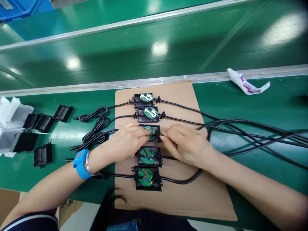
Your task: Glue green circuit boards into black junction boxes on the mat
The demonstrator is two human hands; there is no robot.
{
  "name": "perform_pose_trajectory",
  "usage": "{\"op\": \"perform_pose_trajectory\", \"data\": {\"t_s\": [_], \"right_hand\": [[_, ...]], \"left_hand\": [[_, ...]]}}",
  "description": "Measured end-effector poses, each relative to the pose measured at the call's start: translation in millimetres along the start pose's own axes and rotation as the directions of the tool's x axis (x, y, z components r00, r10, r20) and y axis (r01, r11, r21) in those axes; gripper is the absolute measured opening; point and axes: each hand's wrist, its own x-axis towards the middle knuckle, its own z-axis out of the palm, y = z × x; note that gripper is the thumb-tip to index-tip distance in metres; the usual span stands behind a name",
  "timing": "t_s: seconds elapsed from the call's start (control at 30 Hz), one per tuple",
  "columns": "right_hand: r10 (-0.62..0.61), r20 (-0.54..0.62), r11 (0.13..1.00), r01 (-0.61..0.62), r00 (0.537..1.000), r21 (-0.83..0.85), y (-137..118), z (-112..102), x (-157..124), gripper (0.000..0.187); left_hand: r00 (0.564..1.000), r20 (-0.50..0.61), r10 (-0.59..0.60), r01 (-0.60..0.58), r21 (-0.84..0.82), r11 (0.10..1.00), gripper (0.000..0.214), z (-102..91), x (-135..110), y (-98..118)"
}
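Several open black plastic boxes, each with a green round circuit board, stand in a column on a brown cardboard sheet [192,205]. At the middle box [157,129], my left hand [128,139] is closed, its fingertips on the circuit board [152,131]. My right hand [190,142] is pinched at the box's right end, on the black cable there; the fingers hide most of the grip. The two far boards [151,113] carry white paste in a squiggle. Red, blue and yellow wires show on the nearest board [144,177].
Coiled black cables [95,136] lie left of the cardboard, and long cables [252,123] run off right. Loose black cases [43,154] and white foam packaging [9,112] sit at far left. A squeezed white tube [247,84] lies by the metal rail [209,73]. A blue crate [21,9] stands at top left.
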Motion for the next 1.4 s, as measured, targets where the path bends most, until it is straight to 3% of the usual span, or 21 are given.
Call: {"op": "perform_pose_trajectory", "data": {"t_s": [0.07,0.2,0.37,0.47,0.6,0.73,0.83,0.97,1.07,1.17,1.4], "right_hand": [[0.084,-0.020,0.996,-0.084,0.996,0.009,-1.7,9.4,-3.9,0.033],[0.176,0.118,0.983,-0.182,0.977,0.039,0.5,14.7,-7.7,0.031],[0.152,0.329,0.988,-0.155,0.932,-0.016,7.7,2.1,3.9,0.026],[0.126,0.359,0.992,-0.113,0.925,-0.057,9.6,-1.3,11.9,0.024],[0.105,0.284,0.991,-0.075,0.953,-0.115,8.7,2.2,11.2,0.026],[0.092,0.196,0.991,-0.070,0.976,-0.118,10.6,7.3,1.5,0.030],[0.066,0.061,0.998,-0.067,0.996,0.002,15.4,11.2,-3.9,0.027],[0.053,-0.105,0.974,-0.028,0.993,0.227,20.6,20.1,-5.2,0.018],[-0.009,-0.110,0.965,0.038,0.994,0.261,22.5,26.9,-3.0,0.018],[-0.059,-0.111,0.972,0.082,0.992,0.219,22.9,30.9,-1.4,0.019],[-0.023,-0.133,0.984,0.046,0.991,0.172,22.2,35.4,-2.6,0.023]], "left_hand": [[1.000,-0.006,-0.027,0.027,-0.001,1.000,0.033,0.5,-0.2,1.3],[0.999,-0.007,-0.033,0.033,0.014,0.999,0.032,1.2,-0.1,3.0],[0.996,0.039,-0.077,0.076,0.026,0.997,0.041,-1.5,3.3,5.1],[0.990,0.103,-0.094,0.088,0.059,0.994,0.055,-3.8,9.3,5.7],[0.976,0.182,-0.121,0.112,0.057,0.992,0.058,-5.7,16.8,5.4],[0.977,0.141,-0.157,0.150,0.059,0.987,0.057,-5.6,14.2,6.7],[0.982,0.104,-0.159,0.153,0.060,0.986,0.058,-6.1,9.9,9.0],[0.983,0.135,-0.124,0.092,0.224,0.970,0.054,-8.8,14.7,19.2],[0.972,0.204,-0.118,0.045,0.329,0.943,0.044,-12.1,25.7,26.7],[0.965,0.224,-0.138,0.060,0.322,0.945,0.036,-15.2,33.1,28.5],[0.951,0.131,-0.280,0.251,0.201,0.947,0.045,-11.5,26.7,34.0]]}}
